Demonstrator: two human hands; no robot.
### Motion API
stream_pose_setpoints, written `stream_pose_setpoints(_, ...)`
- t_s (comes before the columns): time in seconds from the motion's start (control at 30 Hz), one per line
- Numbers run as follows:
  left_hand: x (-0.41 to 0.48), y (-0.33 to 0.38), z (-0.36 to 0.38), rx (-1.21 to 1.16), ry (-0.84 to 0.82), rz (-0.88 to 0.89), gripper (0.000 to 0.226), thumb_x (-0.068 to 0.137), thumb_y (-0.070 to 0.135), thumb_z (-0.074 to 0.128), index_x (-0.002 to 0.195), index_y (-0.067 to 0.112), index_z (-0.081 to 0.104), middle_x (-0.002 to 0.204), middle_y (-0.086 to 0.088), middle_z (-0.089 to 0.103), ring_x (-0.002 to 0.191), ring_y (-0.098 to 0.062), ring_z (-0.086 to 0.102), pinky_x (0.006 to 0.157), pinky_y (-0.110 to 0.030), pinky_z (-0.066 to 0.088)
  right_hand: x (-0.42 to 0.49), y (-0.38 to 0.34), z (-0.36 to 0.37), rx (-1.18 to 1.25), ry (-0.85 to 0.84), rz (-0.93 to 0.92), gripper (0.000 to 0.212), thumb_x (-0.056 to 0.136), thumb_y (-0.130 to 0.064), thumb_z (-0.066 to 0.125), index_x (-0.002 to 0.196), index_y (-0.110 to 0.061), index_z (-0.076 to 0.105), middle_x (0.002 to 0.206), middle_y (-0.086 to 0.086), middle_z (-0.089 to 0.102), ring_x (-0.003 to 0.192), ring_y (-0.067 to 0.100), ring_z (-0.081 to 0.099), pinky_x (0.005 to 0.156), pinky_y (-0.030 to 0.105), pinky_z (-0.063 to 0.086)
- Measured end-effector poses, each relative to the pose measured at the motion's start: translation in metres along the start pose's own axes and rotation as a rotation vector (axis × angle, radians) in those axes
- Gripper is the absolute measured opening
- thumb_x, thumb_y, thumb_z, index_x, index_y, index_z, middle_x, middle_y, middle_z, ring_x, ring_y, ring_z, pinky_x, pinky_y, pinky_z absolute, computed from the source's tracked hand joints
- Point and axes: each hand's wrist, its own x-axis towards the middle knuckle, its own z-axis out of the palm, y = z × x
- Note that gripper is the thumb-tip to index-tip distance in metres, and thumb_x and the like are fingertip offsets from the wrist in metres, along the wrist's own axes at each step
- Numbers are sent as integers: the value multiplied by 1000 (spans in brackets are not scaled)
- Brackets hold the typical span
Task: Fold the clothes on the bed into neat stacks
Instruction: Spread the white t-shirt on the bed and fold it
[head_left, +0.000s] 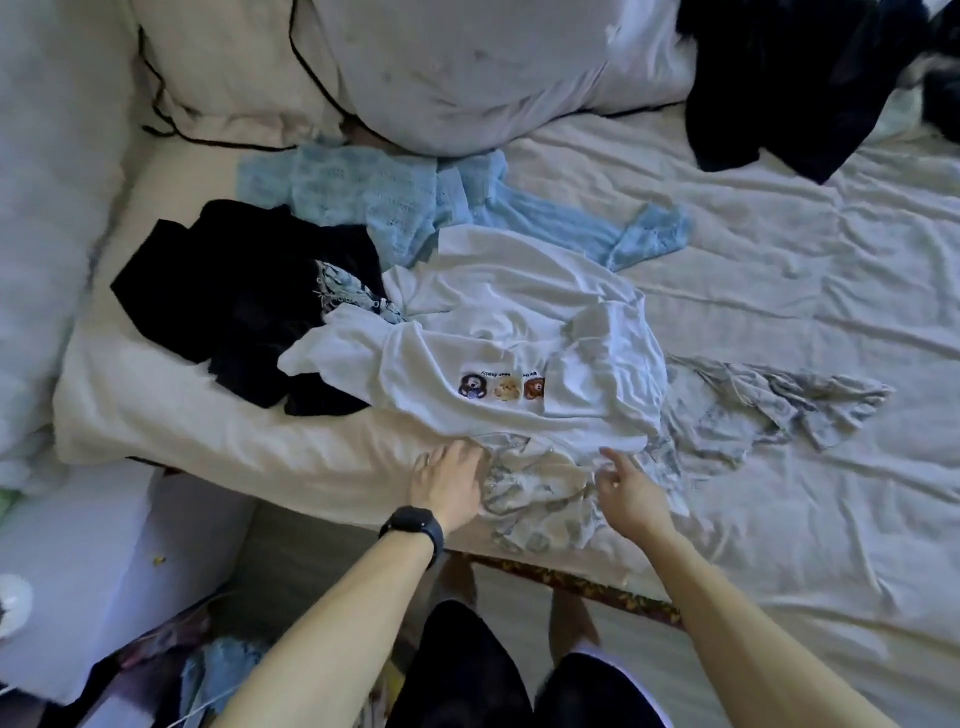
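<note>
A small line of print (511, 373) above three bear faces (501, 388) on the white T-shirt (519, 322) (toward its six o'clock edge) is too blurred to read.

The T-shirt (509, 332) lies on the bed (779, 291), a garment heap (223, 296) left, knitwear (374, 192) behind, a crumpled cloth (769, 400) right.

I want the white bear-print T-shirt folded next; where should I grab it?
Pinch the T-shirt by its near edge at two points, coming from the near side of the bed. That edge lies uppermost just beyond the left hand and right hand, while the far part is bunched.
</note>
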Motion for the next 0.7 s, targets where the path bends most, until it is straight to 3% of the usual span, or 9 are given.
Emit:
stream_pose_setpoints(0.1,42,-18,10,76,78,30,55,97,24,48,150,24,33,151,-1,37,139,-25,36,113,-42,30,27,-7,20,88,79,34,39,104,-33,50,143,-26,52,121,6,67,95,21,59,74,30,38)
stream_pose_setpoints(0.2,71,-31,18,159,158,47,48,97,27,53,144,21,42,140,-1,48,131,-24,45,106,-41,37,42,-12,33,229,199,108,33,96,-34,65,126,-20,66,100,-3,65,88,16,57,74,29,39)
stream_pose_setpoints(0.3,79,-39,12,272,206,107,27,93,20,59,120,19,62,118,-2,61,111,-24,58,87,-38,46,39,-12,30,334,276,177,13,91,-34,71,99,-23,72,85,-12,67,87,15,64,66,26,39)
stream_pose_setpoints(0.37,79,-45,1,307,226,186,15,89,19,66,104,20,67,108,-2,63,101,-24,61,80,-37,48,29,-15,18,352,324,139,10,93,-36,70,91,-26,69,80,-18,64,83,11,64,64,24,39)
stream_pose_setpoints(0.47,69,-50,-28,62,175,213,19,104,29,45,114,22,59,111,0,63,103,-25,60,79,-36,43,8,-29,-14,404,395,66,14,96,-38,67,91,-25,66,83,-11,68,82,10,65,67,25,46)
stream_pose_setpoints(0.57,40,-46,-79,-200,266,201,16,106,35,38,110,24,49,95,1,67,76,-25,59,59,-33,35,-20,-54,-60,535,454,-2,14,97,-33,66,87,-25,62,83,0,72,82,21,71,78,42,55)
stream_pose_setpoints(0.7,-7,-29,-186,-385,383,239,15,104,38,43,105,26,53,93,5,63,79,-22,58,67,-37,47,-61,-108,-139,753,515,-123,12,98,-24,66,88,-18,63,88,11,72,76,16,75,84,47,60)
